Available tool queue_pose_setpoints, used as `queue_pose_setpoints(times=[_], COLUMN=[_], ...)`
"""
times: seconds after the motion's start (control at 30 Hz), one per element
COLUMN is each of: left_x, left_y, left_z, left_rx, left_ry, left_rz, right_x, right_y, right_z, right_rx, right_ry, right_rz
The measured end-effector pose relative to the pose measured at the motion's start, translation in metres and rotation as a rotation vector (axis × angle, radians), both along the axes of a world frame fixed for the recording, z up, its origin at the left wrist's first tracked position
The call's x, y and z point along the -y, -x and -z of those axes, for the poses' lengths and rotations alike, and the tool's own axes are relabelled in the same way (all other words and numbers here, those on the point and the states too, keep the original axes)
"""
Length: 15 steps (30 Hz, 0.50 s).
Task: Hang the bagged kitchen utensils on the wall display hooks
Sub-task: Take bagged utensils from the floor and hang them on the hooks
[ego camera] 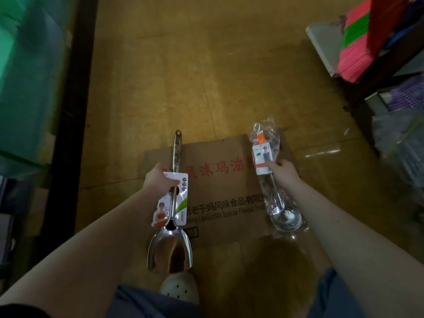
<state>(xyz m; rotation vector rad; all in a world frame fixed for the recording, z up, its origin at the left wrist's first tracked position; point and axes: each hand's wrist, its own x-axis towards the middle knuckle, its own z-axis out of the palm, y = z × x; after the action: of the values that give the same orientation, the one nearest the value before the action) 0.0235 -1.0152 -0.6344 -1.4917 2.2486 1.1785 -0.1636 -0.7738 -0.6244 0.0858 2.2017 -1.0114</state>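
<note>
Lower centre of the frame, the left hand (158, 182) grips the handle of a steel scoop (171, 249) through its printed card, fingers curled round it, bowl end toward the bottom edge. To the right, the right hand (283, 172) pinches a bagged ladle (285, 218) at its card label. Both utensils hang above a flattened cardboard box (220, 187) on the yellowish floor (183, 76). 1 pale perforated shoe (180, 288) shows at the bottom centre.
</note>
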Motion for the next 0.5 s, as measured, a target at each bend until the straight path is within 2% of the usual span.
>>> queue_pose_setpoints(times=[0.17,0.23,0.33,0.37,0.5], left_x=[-0.002,-0.003,-0.003,-0.005,-0.014], left_y=[0.002,0.002,0.002,0.003,0.003], left_z=[0.004,0.006,0.010,0.010,0.011], left_rx=[0.067,0.082,0.132,0.133,0.140], left_ry=[0.008,0.034,0.111,0.118,0.127], left_rz=[-0.070,-0.080,-0.059,-0.071,-0.115], right_x=[-0.004,-0.004,-0.005,-0.006,-0.013], right_y=[-0.005,-0.012,-0.026,-0.030,-0.039], right_z=[0.005,0.005,0.008,0.009,0.019], right_rx=[-0.057,-0.225,-0.566,-0.613,-0.564], right_ry=[0.021,-0.086,-0.324,-0.367,-0.522], right_rz=[0.038,0.014,-0.135,-0.181,-0.317])
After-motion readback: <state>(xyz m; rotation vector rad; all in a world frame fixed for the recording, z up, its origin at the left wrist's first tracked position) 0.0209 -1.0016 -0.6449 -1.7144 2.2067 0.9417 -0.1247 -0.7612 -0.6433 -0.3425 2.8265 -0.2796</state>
